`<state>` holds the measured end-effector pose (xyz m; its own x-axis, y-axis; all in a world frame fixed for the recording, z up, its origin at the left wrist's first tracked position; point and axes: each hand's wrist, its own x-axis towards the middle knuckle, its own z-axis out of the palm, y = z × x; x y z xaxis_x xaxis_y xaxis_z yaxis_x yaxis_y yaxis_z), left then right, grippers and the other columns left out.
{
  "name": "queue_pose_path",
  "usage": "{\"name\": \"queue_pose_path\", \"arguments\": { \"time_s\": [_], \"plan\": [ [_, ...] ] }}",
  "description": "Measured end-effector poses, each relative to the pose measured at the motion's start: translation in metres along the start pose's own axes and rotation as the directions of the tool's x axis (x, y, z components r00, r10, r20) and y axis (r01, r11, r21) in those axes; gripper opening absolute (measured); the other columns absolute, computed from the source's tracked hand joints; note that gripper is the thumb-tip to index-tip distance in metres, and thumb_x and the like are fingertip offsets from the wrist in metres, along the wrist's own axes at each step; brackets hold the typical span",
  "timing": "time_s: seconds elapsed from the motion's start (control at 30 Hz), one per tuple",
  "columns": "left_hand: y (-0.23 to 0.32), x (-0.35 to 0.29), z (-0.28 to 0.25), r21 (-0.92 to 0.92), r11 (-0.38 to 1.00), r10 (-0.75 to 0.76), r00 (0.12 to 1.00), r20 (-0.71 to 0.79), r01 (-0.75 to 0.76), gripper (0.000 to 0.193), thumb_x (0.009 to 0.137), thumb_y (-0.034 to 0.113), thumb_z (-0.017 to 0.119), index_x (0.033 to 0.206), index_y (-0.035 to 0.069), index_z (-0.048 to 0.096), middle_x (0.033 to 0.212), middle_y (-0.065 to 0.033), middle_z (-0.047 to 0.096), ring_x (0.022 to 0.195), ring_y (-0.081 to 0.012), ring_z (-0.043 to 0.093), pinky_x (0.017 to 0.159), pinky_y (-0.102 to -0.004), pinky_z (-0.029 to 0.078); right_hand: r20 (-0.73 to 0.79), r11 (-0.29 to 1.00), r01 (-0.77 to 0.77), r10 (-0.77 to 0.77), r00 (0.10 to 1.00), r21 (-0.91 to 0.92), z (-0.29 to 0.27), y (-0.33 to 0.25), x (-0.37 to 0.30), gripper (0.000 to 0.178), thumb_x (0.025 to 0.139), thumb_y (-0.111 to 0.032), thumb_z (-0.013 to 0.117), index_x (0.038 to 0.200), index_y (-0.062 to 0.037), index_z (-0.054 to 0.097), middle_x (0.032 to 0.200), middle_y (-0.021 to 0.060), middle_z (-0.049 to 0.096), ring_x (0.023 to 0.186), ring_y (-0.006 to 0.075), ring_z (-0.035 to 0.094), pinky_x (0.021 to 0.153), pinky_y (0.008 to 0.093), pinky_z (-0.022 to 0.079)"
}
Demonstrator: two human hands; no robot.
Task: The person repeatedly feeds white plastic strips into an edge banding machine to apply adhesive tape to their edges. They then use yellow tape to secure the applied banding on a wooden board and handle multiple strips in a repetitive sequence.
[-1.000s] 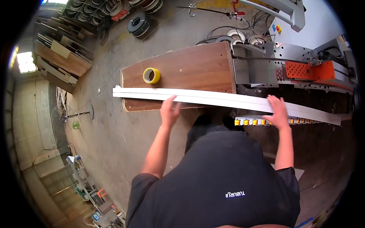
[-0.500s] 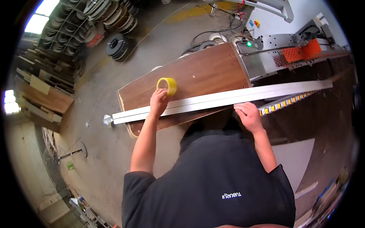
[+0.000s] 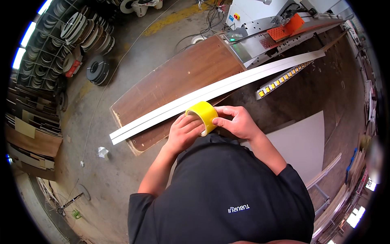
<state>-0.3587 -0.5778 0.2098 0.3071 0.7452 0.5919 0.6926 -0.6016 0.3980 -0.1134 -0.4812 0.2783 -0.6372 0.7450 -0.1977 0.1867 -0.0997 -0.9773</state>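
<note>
Since half a second ago, you have lifted the yellow tape roll off the brown desk and both hands have left the long white strips. Now it sits mid-frame, left hand gripping its side, right hand pinching its edge. Find the tape end with your thumbnail, keeping the roll steady over the strips.
</note>
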Motion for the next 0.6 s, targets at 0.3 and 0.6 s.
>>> {"name": "queue_pose_path", "arguments": {
  "time_s": [0.3,0.6],
  "plan": [
    [0.057,-0.033,-0.025,0.132,0.99,0.023,0.987,0.157,-0.044,0.036,0.083,0.013,0.074,0.119,0.012,0.077,0.122,-0.0036,0.079,0.12,-0.0237,0.071,0.107,-0.0433,0.058,-0.118,0.999,0.035,-0.036,0.992,-0.012,0.028,0.015,-0.066,0.032,0.096,-0.014,0.088,0.124,-0.0005,0.082,0.117,0.0148,0.085,0.104,0.0208,0.081,0.094,0.0314,0.061],
    [0.084,-0.062,-0.039,0.112,0.993,0.02,0.98,0.199,-0.043,0.033,0.085,0.012,0.075,0.118,0.012,0.077,0.12,-0.0034,0.078,0.117,-0.0223,0.072,0.107,-0.0416,0.057,-0.157,0.972,0.121,-0.155,0.975,-0.202,0.048,0.011,-0.089,0.014,0.097,-0.008,0.082,0.108,0.0016,0.083,0.098,0.0137,0.083,0.083,0.02,0.079,0.078,0.0324,0.061]
  ]
}}
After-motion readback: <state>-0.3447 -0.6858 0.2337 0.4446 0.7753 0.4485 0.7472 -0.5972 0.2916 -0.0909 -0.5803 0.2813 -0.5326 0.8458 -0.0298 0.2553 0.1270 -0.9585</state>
